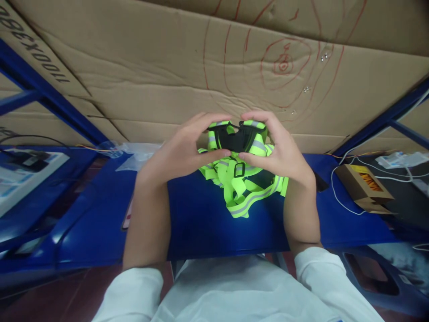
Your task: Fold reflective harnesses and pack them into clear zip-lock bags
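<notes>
A black plastic buckle (235, 139) is held up between my two hands, above the middle of the blue table. My left hand (187, 145) pinches its left part, thumb below and fingers above. On the other side my right hand (276, 145) grips the right part in the same way. The two parts meet or nearly meet; whether they are locked I cannot tell. Neon yellow reflective straps (246, 206) with grey stripes run from the buckle and lie bunched beneath it. A small black strap slider (239, 170) sits on one strap.
Cardboard (150, 67) with red rings drawn on it stands behind the blue table (208, 223). Clear plastic wrapping (137, 154) lies at left, and a phone edge shows by my left forearm. At right are an open brown box (365, 188) and white cables (345, 208).
</notes>
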`<state>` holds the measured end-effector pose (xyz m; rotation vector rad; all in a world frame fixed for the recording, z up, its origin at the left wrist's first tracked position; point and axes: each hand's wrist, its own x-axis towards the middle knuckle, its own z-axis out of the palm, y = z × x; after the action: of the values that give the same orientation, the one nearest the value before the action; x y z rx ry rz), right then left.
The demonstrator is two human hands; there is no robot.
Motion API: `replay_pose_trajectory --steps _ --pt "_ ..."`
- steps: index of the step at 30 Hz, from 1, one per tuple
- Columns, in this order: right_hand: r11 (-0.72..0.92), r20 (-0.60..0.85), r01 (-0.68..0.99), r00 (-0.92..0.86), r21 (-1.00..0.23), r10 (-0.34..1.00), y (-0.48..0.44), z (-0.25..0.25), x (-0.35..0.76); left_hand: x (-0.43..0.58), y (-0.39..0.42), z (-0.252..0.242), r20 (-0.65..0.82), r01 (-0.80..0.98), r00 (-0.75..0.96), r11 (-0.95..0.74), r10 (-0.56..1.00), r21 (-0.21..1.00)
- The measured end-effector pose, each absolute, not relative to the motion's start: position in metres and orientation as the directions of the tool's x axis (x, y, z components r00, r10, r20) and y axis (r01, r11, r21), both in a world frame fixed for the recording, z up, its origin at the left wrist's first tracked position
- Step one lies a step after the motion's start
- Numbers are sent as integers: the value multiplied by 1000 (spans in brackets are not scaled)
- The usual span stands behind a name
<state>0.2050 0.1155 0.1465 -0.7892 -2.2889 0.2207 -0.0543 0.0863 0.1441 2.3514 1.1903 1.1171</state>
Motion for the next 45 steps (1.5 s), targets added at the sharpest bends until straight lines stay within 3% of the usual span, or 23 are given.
replay_pose_trajectory --steps 9,25,27,33,40,45 --pt "881 652 292 -594 -371 471 128 141 206 -56 89 142 583 528 430 -716 690 458" --pt "868 634 302 -594 -395 495 126 140 204 -60 91 138 557 484 450 -715 698 505" --pt "868 634 303 -594 -393 495 127 139 203 -61 93 138 582 496 446 -729 680 472" --pt "869 653 319 -574 -379 495 130 140 204 -59 95 141 782 537 416 -820 463 200" --pt "862 630 346 -588 -371 507 133 140 205 -57 96 138 769 569 375 -784 518 250" --pt "866 638 338 -586 -368 499 130 141 205 -57 101 136 801 522 397 -828 448 205"
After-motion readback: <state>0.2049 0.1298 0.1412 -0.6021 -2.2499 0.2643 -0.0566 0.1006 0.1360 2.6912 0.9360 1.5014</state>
